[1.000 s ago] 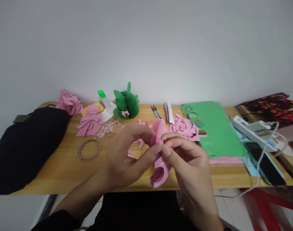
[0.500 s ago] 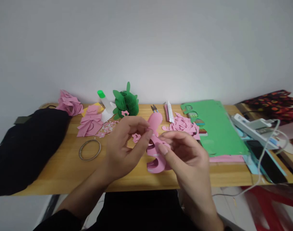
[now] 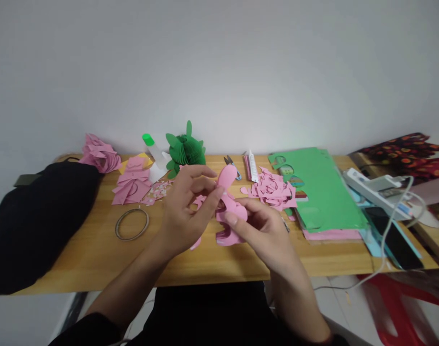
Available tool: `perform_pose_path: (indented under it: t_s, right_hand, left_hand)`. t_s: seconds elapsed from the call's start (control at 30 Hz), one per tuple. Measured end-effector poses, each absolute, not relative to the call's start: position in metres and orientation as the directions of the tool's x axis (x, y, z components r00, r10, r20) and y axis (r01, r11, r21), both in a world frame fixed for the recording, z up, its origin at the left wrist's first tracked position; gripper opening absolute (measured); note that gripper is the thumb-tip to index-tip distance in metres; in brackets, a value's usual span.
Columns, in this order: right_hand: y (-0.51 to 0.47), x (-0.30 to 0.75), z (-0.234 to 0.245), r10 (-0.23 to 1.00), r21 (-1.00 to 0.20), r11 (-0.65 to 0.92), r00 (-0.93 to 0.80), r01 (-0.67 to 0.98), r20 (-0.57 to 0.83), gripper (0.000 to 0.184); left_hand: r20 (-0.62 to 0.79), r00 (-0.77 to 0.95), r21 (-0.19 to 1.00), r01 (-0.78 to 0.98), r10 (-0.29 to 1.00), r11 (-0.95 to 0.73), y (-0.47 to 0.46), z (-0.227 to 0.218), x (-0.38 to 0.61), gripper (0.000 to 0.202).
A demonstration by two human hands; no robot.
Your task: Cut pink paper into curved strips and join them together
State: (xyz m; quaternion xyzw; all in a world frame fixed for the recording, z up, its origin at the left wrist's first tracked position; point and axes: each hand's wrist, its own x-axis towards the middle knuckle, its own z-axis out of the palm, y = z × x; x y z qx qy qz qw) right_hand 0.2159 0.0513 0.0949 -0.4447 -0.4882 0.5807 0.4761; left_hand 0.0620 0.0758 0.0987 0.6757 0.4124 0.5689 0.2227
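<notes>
Between my hands, above the table's middle, is a pink paper cutout (image 3: 227, 177) with a rounded lobe at its top and curved, layered parts below. My left hand (image 3: 190, 211) pinches it at the narrow part under the lobe, thumb against fingers. Lower down on the right, my right hand (image 3: 264, 228) grips its layers, with the thumb on the front face. My fingers hide part of the cutout. Behind my hands lie small scissors (image 3: 233, 168) and a heap of pink paper scraps (image 3: 272, 190).
A green folded-paper ball (image 3: 186, 153), a green-capped glue bottle (image 3: 152, 148) and a white tube (image 3: 253, 166) stand or lie along the wall. Left are a metal ring (image 3: 132, 225) and black cloth (image 3: 42, 216); right, green sheets (image 3: 323, 192), a power strip (image 3: 374, 192) and a phone (image 3: 396, 240).
The pink cutout and my right hand have shifted a little left and up. The scissors show more, and a pink piece now shows under my left hand.
</notes>
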Motion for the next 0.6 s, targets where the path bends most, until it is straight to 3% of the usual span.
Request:
perform_pose_path:
  t_s: [0.13,0.2,0.3,0.4,0.6]
  right_hand:
    - [0.052,0.214,0.09,0.989,-0.993,-0.078,-0.131,-0.091,-0.065,0.027]
    - [0.053,0.214,0.09,0.991,-0.992,-0.076,-0.12,-0.104,-0.064,0.026]
    - [0.054,0.214,0.09,0.994,-0.993,-0.066,-0.098,-0.093,-0.057,0.025]
    - [0.055,0.214,0.089,0.993,-0.997,-0.055,-0.108,-0.061,-0.048,0.023]
    - [0.055,0.216,0.08,0.992,-0.999,0.011,-0.127,0.039,0.006,0.025]
  left_hand:
    - [0.655,0.048,0.675,0.411,0.754,-0.612,0.079,0.095,0.059,0.008]
    - [0.562,0.021,0.779,0.321,0.827,-0.539,0.08,0.093,0.06,0.004]
    - [0.287,0.038,0.957,0.019,0.957,-0.288,0.08,0.092,0.063,0.039]
    - [0.122,0.097,0.984,-0.142,0.988,-0.107,0.081,0.092,0.065,0.059]
    - [0.065,0.171,0.989,-0.145,0.983,-0.04,0.083,0.094,0.062,0.057]
